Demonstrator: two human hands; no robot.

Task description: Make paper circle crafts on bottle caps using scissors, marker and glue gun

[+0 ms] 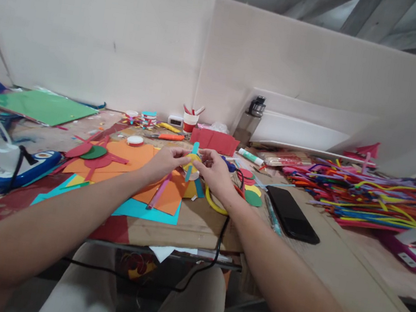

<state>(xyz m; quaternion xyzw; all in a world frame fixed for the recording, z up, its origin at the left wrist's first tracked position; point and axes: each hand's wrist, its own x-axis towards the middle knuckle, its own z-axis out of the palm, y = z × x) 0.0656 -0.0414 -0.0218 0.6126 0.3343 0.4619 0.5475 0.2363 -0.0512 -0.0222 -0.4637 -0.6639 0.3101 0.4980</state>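
Over the middle of the work surface, my left hand point(168, 163) and my right hand point(216, 172) pinch a small yellow paper piece point(193, 164) between them. A light-blue paper strip point(195, 148) crosses its front, standing roughly upright between my fingers. Fingertips hide part of both, and how strip and piece are joined is unclear. Below the left hand, a pinkish-purple strip point(159, 191) lies across orange paper sheets point(169, 195). Beside my right wrist are a curved yellow pipe cleaner point(213, 205) and red, yellow and green paper circles point(252, 198).
A black phone point(293, 214) lies right, before a heap of colourful pipe cleaners point(358, 194). Behind stand a bottle point(250, 120), a glue stick point(250, 156), an orange cutter point(171, 137) and a paper cup point(190, 121). A black cable point(219, 241) hangs over the front edge.
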